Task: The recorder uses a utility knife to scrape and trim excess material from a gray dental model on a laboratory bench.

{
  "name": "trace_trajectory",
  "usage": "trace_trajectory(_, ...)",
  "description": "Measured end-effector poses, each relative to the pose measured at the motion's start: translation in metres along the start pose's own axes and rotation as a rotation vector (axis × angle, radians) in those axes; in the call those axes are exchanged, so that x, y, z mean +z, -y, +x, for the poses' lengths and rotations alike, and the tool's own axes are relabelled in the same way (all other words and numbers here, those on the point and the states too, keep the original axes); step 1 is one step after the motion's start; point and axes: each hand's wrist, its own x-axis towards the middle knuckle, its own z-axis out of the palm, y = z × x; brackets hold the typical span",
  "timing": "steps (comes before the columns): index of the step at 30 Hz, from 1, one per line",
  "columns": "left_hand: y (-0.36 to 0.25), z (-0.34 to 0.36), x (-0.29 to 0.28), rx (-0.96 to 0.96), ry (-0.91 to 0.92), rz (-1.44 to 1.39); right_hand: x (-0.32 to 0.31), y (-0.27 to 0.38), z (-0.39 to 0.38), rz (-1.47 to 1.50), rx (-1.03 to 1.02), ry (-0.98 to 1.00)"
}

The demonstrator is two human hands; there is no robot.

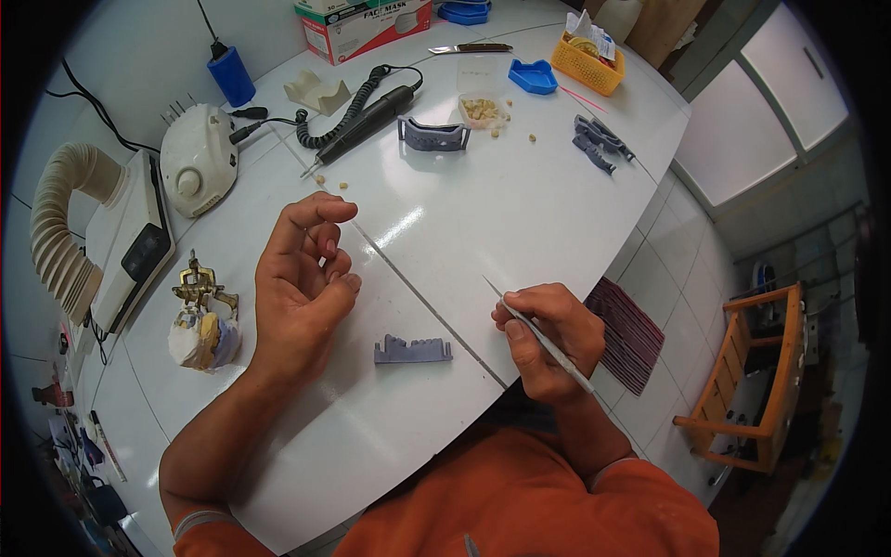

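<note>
A pointed tool [568,368] is held in the right grip [559,332]; whether the half-curled left grip [302,290] is empty cannot be told. Between both grips, the unheld grey notched piece [414,352] could be skidded if prodded.

Slim needle-tipped tool [549,345], apparently metal, aslant in the right hand [568,327]

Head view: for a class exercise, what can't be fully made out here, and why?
All in the head view:
Thin pointed tool: its side against the right hand, hidden by that hand.
Left hand: palm partly hidden by its thumb and curled fingers.
Red and white carton: top cut off by the upper edge.
Cream-coloured pieces: too small and crowded to count.
</note>
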Motion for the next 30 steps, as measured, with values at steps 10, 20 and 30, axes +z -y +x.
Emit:
trace_trajectory(10,-0.007,0.004,-0.007,0.134,0.366,0.345,0.001,-0.003,0.001,-0.014,-0.031,-0.050)
trace_trajectory(20,-0.024,0.008,0.000,0.298,0.784,0.969,0.000,0.000,0.001,0.013,0.000,-0.050)
trace_trajectory(30,0.000,0.006,0.003,0.385,0.239,0.805,-0.002,0.002,0.000,0.018,0.027,-0.002)
